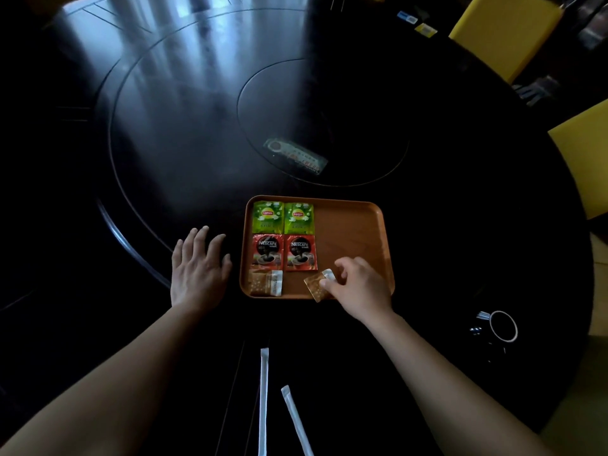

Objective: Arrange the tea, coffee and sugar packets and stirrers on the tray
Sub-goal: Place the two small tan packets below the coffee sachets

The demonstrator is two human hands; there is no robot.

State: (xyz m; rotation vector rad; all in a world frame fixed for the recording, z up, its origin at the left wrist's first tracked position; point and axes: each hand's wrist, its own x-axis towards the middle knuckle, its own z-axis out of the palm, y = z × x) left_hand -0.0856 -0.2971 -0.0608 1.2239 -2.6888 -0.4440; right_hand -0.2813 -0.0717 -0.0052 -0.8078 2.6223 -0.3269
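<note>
An orange tray (pixel 355 225) lies on the dark round table. Two green tea packets (pixel 268 217) (pixel 298 218) lie side by side at its far left. Below them sit two red coffee packets (pixel 267 251) (pixel 300 253). A brown sugar packet (pixel 265 283) lies at the tray's near left corner. My right hand (pixel 357 284) pinches a second brown sugar packet (pixel 316 286) over the tray's near edge. My left hand (pixel 199 268) rests flat on the table just left of the tray. Two white wrapped stirrers (pixel 264 399) (pixel 297 421) lie on the table near me.
A glass cup (pixel 503 325) with small items beside it stands at the right. A clear packaged item (pixel 296 156) lies on the inner turntable beyond the tray. Yellow chairs (pixel 503 31) stand at the far right. Small coloured packets (pixel 416 23) lie at the far edge.
</note>
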